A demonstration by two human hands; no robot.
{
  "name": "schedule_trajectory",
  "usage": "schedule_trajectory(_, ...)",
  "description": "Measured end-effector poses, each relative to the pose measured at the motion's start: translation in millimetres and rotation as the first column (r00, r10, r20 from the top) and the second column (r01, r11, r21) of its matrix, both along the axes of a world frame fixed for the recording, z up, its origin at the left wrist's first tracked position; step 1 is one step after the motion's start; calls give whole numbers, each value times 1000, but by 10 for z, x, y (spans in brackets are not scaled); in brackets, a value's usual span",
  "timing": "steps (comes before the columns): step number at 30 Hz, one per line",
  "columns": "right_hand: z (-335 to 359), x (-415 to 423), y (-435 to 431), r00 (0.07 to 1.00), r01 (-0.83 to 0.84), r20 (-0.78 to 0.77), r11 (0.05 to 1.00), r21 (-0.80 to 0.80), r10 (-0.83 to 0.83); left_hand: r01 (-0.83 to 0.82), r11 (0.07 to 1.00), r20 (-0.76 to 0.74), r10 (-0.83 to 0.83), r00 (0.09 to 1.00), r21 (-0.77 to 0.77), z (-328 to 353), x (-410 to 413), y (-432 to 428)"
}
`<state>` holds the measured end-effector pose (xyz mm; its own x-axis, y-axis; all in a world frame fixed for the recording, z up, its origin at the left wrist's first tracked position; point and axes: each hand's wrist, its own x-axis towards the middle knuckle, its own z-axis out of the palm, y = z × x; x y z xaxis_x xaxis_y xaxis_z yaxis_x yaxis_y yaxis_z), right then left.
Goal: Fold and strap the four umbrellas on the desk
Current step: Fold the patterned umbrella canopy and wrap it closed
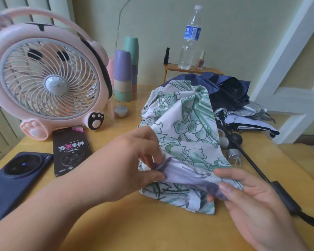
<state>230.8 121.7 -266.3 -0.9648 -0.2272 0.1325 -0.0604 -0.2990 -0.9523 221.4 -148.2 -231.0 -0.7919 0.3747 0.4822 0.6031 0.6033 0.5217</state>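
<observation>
White floral umbrella (187, 127): left hand (134, 160) pinches its fabric, right hand (252, 201) grips a fold; behind, stacked cups (122, 75) and a clear bottle (189, 38).

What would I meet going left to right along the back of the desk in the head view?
pink fan → stacked cups → small black bottle → water bottle → pink nail polish bottle. The last three stand on a small wooden shelf.
</observation>
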Motion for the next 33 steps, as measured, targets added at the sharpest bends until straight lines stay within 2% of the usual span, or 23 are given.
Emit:
schedule_trajectory(2, 1, -3, -4, 1000, 2, -2, 1000, 5, -2, -2, 999, -50, -1, 999, -54, -24, -13, 2)
schedule_trajectory(4, 1, -10, 3, 1000, 19, -3, 1000, 5, -19, 19, 1000, -45, -19, 999, -18, -18, -11, -5)
schedule_trajectory(6, -5, -26, 26, 999, 41, 0, 999, -16, -41, 108, 980, 59, -119, 991, 165, 1, -12, -25)
schedule_trajectory(8, -19, -46, 53, 998, 66, 0, 997, -39, -67, 195, 896, 151, -274, 950, 398, 4, -23, -63)
schedule_trajectory(10, -30, -58, 64, 998, 64, -2, 996, -59, -64, 217, 845, 176, -339, 924, 488, -34, -58, -90)
schedule_trajectory(16, 7, -40, 56, 1000, 20, -18, 995, -102, -22, 206, 884, 167, -298, 940, 419, -78, -85, -93)
schedule_trajectory(20, -22, -30, 62, 999, 29, -44, 996, -84, -32, 89, 993, -38, -87, 996, 72, -61, -34, -77)
schedule_trajectory(22, -38, -23, 70, 998, 33, -50, 997, -70, -37, 54, 998, -116, -49, 992, 37, -50, -30, -68)
schedule_trajectory(24, -46, -17, 70, 997, 31, -65, 998, -62, -35, 90, 996, -149, -88, 985, 5, -25, -37, -73)
schedule_trajectory(26, -47, -14, 69, 996, 32, -84, 998, -53, -36, 143, 989, -152, -146, 978, -32, 7, -38, -101)
schedule_trajectory(29, -41, -5, 72, 995, 35, -93, 999, -36, -38, 198, 980, -103, -196, 975, 3, 71, 1, -142)
schedule_trajectory(31, -47, 2, 85, 995, 32, -92, 999, -8, -32, 217, 976, -51, -216, 975, 19, 90, 28, -156)
schedule_trajectory(33, -56, 10, 104, 995, -13, -96, 998, 60, 19, 211, 977, 29, -210, 977, -37, 61, 17, -187)
